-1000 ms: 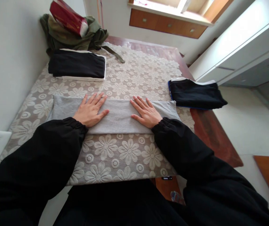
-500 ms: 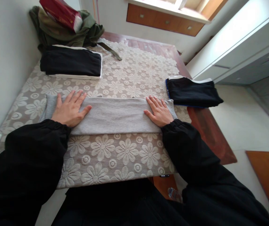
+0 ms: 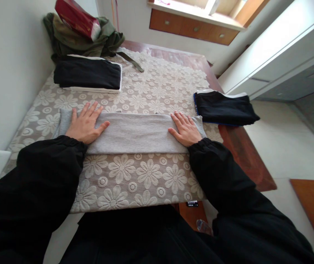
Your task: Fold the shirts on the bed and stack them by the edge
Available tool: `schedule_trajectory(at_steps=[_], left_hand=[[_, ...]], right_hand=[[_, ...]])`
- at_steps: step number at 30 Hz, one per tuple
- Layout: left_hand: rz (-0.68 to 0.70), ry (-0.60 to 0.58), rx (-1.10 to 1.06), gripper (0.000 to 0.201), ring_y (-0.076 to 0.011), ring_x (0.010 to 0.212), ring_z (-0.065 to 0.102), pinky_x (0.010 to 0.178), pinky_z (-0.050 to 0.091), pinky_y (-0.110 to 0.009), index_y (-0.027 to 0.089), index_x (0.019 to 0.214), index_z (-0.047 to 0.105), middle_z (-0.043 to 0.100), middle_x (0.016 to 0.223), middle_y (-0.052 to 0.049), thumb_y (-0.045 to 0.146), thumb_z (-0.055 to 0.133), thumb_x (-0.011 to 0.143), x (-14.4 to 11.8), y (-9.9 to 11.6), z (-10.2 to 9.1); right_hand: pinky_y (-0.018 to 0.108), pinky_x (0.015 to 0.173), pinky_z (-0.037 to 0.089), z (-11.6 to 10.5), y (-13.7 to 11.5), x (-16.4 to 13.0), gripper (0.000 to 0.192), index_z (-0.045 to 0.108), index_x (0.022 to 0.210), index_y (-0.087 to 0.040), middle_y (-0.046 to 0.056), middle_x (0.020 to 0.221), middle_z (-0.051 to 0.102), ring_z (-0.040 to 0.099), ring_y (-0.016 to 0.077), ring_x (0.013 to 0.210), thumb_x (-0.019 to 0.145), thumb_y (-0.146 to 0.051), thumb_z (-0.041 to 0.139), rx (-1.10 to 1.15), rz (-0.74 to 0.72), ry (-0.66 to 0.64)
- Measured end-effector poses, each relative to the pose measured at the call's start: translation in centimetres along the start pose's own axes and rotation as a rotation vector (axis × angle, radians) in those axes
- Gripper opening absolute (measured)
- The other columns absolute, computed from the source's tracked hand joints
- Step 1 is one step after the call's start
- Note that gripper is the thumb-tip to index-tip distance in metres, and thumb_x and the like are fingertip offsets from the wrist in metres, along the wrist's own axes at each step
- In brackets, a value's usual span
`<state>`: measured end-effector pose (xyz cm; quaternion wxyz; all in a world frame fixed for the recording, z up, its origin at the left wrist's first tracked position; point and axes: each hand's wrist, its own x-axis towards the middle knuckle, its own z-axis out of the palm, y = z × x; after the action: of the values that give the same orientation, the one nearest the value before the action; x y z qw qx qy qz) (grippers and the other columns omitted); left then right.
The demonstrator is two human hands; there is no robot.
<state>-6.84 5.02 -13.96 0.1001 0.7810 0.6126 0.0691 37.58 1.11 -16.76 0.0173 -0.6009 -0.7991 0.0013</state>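
Observation:
A light grey garment (image 3: pixel 137 134), folded into a long flat strip, lies across the table in front of me. Its exact kind cannot be told from the fold. My left hand (image 3: pixel 86 124) rests flat on its left part, fingers spread and pointing away from me. On its right part lies my right hand (image 3: pixel 185 129), palm down with the fingers stretched out and only slightly apart. Neither hand grips the cloth. Some edges of the grey fabric stick out past both hands.
Folded black and white clothes (image 3: pixel 88 73) lie at the back left, before a green bag (image 3: pixel 82 40) with a red package (image 3: pixel 77 18) on it. Another dark folded pile (image 3: pixel 224 107) sits at the right edge. A floral lace tablecloth (image 3: pixel 148 172) covers much of the wooden table (image 3: pixel 252 157).
The view has shifted slightly, so things at the left appear a little further right. Both hands stay flat on the grey garment, which looks much the same.

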Motion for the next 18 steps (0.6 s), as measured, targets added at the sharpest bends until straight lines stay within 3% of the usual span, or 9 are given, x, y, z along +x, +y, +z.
schedule_trajectory(at_steps=[5, 9, 11, 13, 15, 18], left_hand=[[-0.048, 0.108, -0.092, 0.075, -0.0374, 0.170, 0.017, 0.139, 0.017, -0.056, 0.007, 0.164, 0.044, 0.027, 0.181, -0.019, 0.055, 0.041, 0.106, -1.8, -1.4, -1.1], [-0.174, 0.081, 0.023, 0.090, -0.0435, 0.170, 0.012, 0.138, 0.013, -0.061, 0.003, 0.170, 0.032, 0.019, 0.182, -0.025, 0.067, 0.033, 0.107, -5.2, -2.6, -1.7], [-0.274, 0.067, 0.051, 0.098, -0.0463, 0.169, 0.016, 0.136, 0.020, -0.062, 0.003, 0.172, 0.025, 0.014, 0.182, -0.027, 0.074, 0.027, 0.104, -6.8, -3.0, -1.9], [-0.355, 0.042, 0.099, 0.102, -0.0507, 0.163, 0.030, 0.131, 0.031, -0.066, 0.003, 0.173, 0.022, 0.022, 0.178, -0.031, 0.077, 0.024, 0.102, -7.9, -3.1, -2.3], [-0.403, 0.019, 0.178, 0.101, -0.0532, 0.153, 0.044, 0.123, 0.040, -0.069, 0.005, 0.171, 0.025, 0.042, 0.168, -0.033, 0.077, 0.024, 0.101, -8.5, -3.1, -2.8], [-0.441, -0.009, 0.240, 0.098, -0.0527, 0.146, 0.052, 0.117, 0.047, -0.067, 0.008, 0.167, 0.033, 0.056, 0.157, -0.032, 0.079, 0.028, 0.098, -8.8, -2.8, -3.8]], right_hand=[[0.064, 0.135, 0.022, 0.0, -0.2, 0.1, 0.075, 0.031, 0.173, -0.021, 0.012, 0.179, 0.036, 0.028, 0.0348, 0.167, 0.110, -0.062, 0.032, 0.014, 0.015, 0.014], [0.066, 0.134, 0.022, 0.1, -0.3, 0.1, 0.075, 0.031, 0.174, -0.023, 0.012, 0.179, 0.036, 0.028, 0.0360, 0.167, 0.110, -0.061, 0.034, 0.035, 0.013, 0.024], [0.066, 0.134, 0.021, 0.1, -0.4, 0.1, 0.074, 0.031, 0.174, -0.022, 0.012, 0.179, 0.036, 0.028, 0.0362, 0.167, 0.110, -0.060, 0.034, 0.042, 0.014, 0.023], [0.066, 0.135, 0.020, 0.1, -0.4, 0.1, 0.074, 0.032, 0.173, -0.021, 0.012, 0.179, 0.036, 0.028, 0.0361, 0.167, 0.110, -0.060, 0.034, 0.045, 0.017, 0.022], [0.066, 0.135, 0.019, 0.1, -0.4, 0.1, 0.075, 0.033, 0.173, -0.021, 0.012, 0.179, 0.035, 0.029, 0.0360, 0.167, 0.109, -0.060, 0.034, 0.045, 0.019, 0.024], [0.065, 0.135, 0.020, 0.1, -0.4, 0.1, 0.074, 0.033, 0.173, -0.021, 0.012, 0.179, 0.036, 0.029, 0.0359, 0.166, 0.109, -0.060, 0.034, 0.043, 0.018, 0.032]])
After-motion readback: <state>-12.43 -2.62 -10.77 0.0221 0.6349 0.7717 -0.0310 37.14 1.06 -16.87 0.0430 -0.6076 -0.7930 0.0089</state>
